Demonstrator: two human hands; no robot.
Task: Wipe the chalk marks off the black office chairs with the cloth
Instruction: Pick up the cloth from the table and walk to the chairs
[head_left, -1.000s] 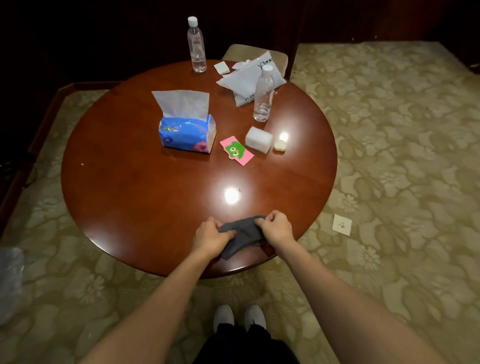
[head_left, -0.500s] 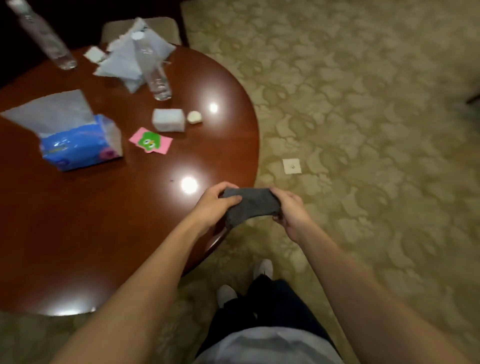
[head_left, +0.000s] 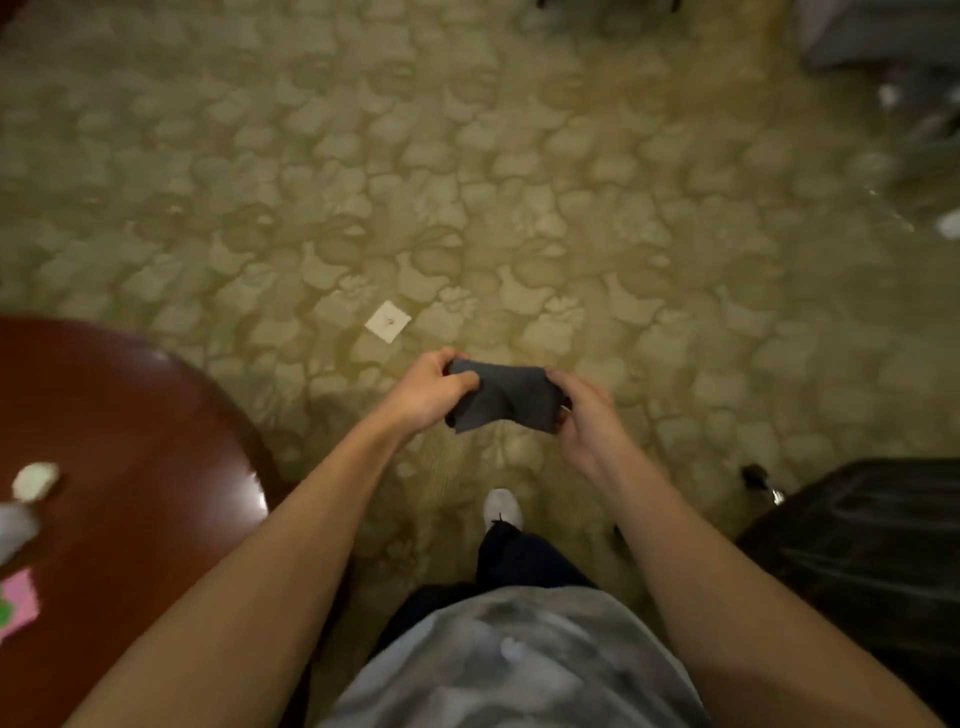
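Cloth, gray, soft, bunched between hands

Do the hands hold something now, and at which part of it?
Yes. Both hold the grey cloth: the left hand grips its left end, the right hand its right end.

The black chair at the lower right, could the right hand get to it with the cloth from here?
Probably yes: the black chair sits beside the right forearm, nothing between, though the right hand shares the cloth with the left hand.

Cloth between both hands, table left, chair right.
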